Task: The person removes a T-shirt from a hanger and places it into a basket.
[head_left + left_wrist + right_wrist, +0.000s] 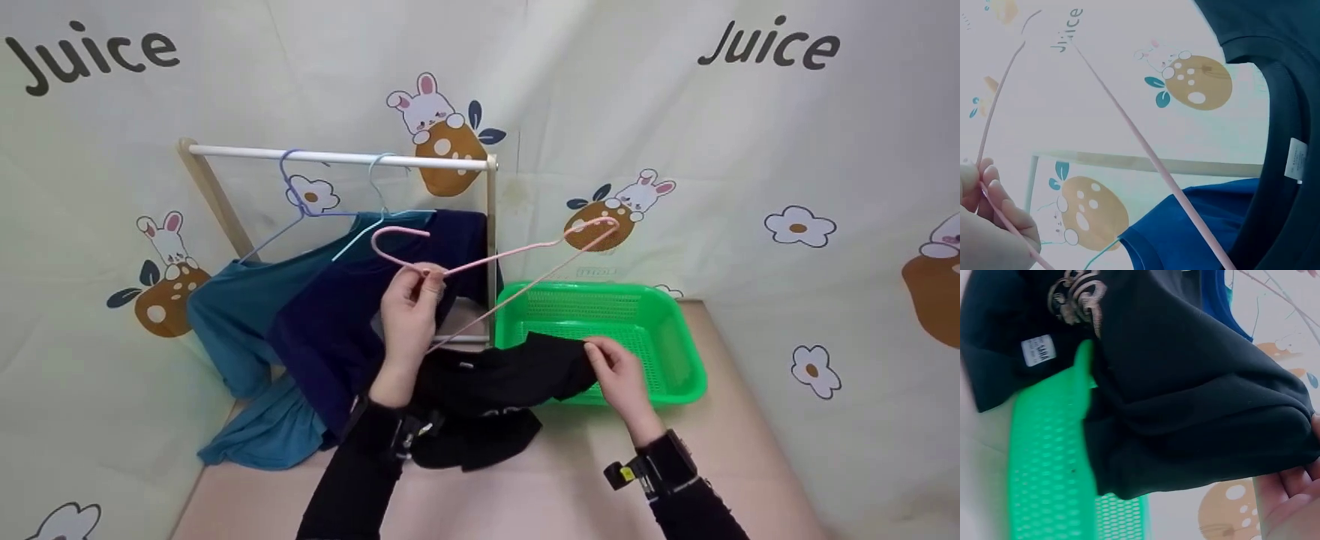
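Observation:
My left hand (411,307) pinches a pink clothes hanger (517,253) near the base of its hook, and the hanger's far arm points up to the right. One end of the hanger goes down toward a black shirt (502,375); in the head view that end is hidden behind the cloth and hand. My right hand (619,375) pinches the shirt's edge at its right side. The neckline with a white label (1296,159) shows in the left wrist view. A print (1081,295) and another label appear on the shirt in the right wrist view.
A green plastic basket (686,337) stands behind the shirt at the right. On the left, a rack with a white rail (255,152) bears a teal garment (240,307) on a purple hanger and a navy garment (322,330) on a light blue one. A patterned sheet hangs behind.

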Motion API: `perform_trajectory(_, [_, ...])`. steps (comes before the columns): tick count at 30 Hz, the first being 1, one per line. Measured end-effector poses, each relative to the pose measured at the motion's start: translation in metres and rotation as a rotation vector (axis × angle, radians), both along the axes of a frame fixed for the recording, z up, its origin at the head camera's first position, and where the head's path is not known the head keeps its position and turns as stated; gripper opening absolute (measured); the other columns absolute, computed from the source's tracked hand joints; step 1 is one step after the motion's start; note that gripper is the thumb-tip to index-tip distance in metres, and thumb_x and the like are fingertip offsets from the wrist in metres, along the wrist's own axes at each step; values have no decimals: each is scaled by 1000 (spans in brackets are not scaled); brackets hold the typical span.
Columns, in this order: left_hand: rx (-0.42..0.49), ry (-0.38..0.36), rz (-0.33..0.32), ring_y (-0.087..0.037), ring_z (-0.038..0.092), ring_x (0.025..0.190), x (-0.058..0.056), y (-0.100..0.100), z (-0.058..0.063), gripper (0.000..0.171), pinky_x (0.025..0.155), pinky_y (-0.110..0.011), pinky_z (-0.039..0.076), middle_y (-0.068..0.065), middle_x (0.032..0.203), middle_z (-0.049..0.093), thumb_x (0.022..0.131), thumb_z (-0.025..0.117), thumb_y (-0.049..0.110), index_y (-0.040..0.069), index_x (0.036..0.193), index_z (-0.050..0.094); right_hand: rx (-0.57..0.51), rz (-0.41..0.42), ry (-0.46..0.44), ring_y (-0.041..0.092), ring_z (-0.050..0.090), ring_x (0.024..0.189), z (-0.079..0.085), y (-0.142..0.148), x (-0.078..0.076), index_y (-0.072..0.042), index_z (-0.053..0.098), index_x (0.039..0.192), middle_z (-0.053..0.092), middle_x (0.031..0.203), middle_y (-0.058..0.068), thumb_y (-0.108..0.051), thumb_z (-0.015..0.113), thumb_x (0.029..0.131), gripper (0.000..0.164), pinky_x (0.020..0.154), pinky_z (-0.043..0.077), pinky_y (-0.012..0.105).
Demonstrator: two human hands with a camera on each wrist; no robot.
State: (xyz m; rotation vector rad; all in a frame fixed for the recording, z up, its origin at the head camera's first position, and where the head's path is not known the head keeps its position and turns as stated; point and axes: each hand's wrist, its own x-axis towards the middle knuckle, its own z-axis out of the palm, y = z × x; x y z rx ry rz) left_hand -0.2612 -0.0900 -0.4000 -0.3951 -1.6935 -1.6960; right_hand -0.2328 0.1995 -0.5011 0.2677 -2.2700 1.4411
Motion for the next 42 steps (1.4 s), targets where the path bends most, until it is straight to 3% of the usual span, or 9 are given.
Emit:
perform_trajectory(4, [59,-8,59,-10,57,78,-1,-8,1,11,71,-21,46,-19,85,62,95,61,-2,-11,91,66,-30,-4,-36,5,61,83,-25,13,4,5,72,102,71,98,15,-2,62,96,13,73,47,19])
perform_trajectory(8, [147,-32,106,-12,56,74,-2,-17,4,12,67,-21,44,-17,83,62,96,59,-2,-12,94,64,-26,-15,-79,7,62,85,-40,23,15,4,72,100,71,98,14,-3,63,96,12,75,48,19])
perform_trajectory(15, [442,-82,65,-15,49,67,-2,-28,12,13,62,-22,40,-5,77,57,99,56,1,-3,91,66,39,19,-218,23,65,98,-67,25,34,3,72,102,71,104,15,-4,63,96,13,85,52,29])
perform_trajectory(19, [520,-75,53,-14,49,67,-6,-28,11,16,61,-22,40,-6,77,57,99,54,1,0,90,67,90,75,-258,24,66,98,-80,19,39,0,72,103,72,103,12,-8,64,96,13,85,52,32])
perform_trajectory(26, [464,-81,36,-14,49,66,-7,-19,6,15,60,-22,39,-5,77,57,99,54,0,-1,91,67,161,195,-258,16,66,90,-91,2,38,-4,72,101,72,98,7,-13,64,97,13,81,53,31])
perform_trajectory(34, [383,-28,16,-22,50,72,-7,-8,12,13,65,-26,42,-6,82,57,100,53,0,-3,97,65,207,241,-199,17,66,93,-93,-16,32,-7,74,99,72,98,3,-16,64,97,13,83,52,35])
perform_trajectory(38, [306,21,60,-25,51,75,-8,-14,14,13,68,-26,43,-10,84,58,100,54,0,-8,98,64,225,227,-199,19,66,93,-97,-14,33,-8,74,99,72,98,3,-17,64,98,13,83,52,36])
perform_trajectory(42, [224,33,150,-25,52,78,-9,-27,10,14,72,-24,44,-19,86,58,99,55,-1,-13,98,62,219,202,-204,19,66,92,-99,-2,37,-7,73,98,72,97,3,-15,64,97,12,83,52,36])
